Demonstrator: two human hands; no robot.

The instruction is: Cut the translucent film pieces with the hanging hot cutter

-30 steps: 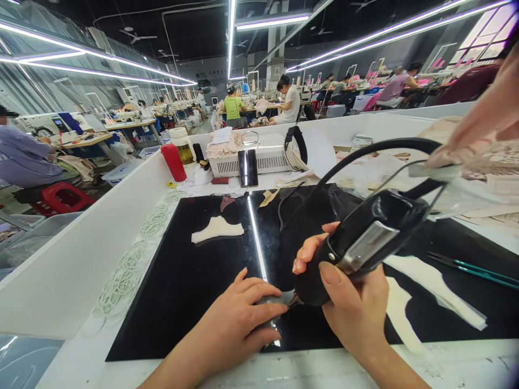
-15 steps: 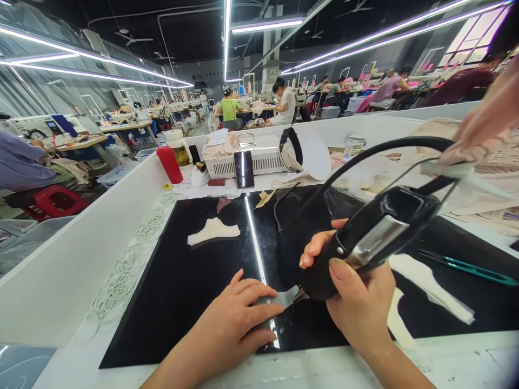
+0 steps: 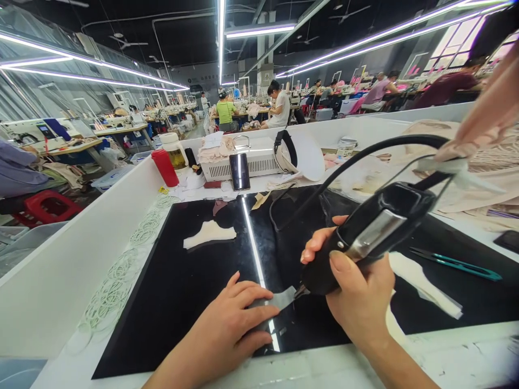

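My right hand [image 3: 359, 286] is wrapped around a black corded hand-held electric cutter [image 3: 365, 232] with a metal plate on its side. Its narrow metal tip points down and left, at the end of a small grey translucent piece of material [image 3: 284, 299]. Fingers spread, my left hand [image 3: 239, 319] lies on that piece and holds it against the glossy black board [image 3: 162, 313]. Part of the piece is hidden beneath the fingers. Cream shaped fabric pieces lie on the board, one [image 3: 208, 233] at the far left and another [image 3: 425, 283] right of my right hand.
Teal-handled tweezers [image 3: 458, 263] lie at right. A black cable [image 3: 377, 141] arches over the board. A blurred pinkish shape, possibly a hand, is at upper right. Behind stand a phone [image 3: 240, 173], a white vented box [image 3: 259, 162] and a red cup [image 3: 165, 167]. Pale green rings [image 3: 107, 302] line the left.
The view has shifted slightly. The cutter's tip and the right end of the grey piece show more clearly. Both hands keep nearly the same pose.
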